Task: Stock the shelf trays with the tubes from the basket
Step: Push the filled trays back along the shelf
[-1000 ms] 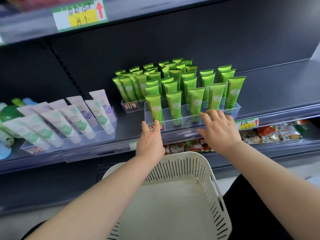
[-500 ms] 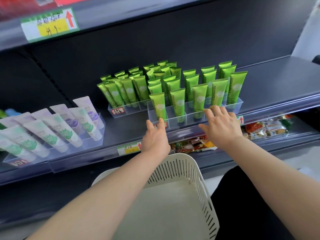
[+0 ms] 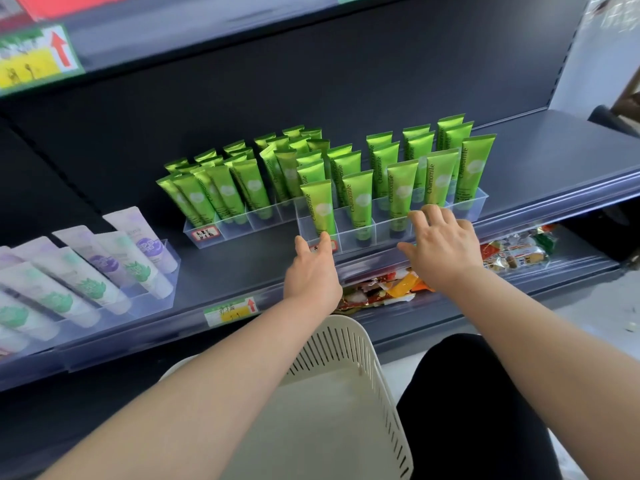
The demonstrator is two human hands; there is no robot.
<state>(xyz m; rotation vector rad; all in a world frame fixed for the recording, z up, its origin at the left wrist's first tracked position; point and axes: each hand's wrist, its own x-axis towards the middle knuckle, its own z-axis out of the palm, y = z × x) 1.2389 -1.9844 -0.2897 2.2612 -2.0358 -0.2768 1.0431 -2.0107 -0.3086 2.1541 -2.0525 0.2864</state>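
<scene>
The bright green plastic tubes carry a pale round spot and dark lettering, the compartmented plastic tray is clear, and the metal shelf is dark grey. The white and lilac plastic tubes bear green leaf and purple motifs. The slotted plastic basket is cream, the paper shelf label yellow and green with a red arrow.

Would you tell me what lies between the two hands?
In the head view, the front tray's clear wall runs between the left hand and right hand, with green tubes standing behind it.
</scene>
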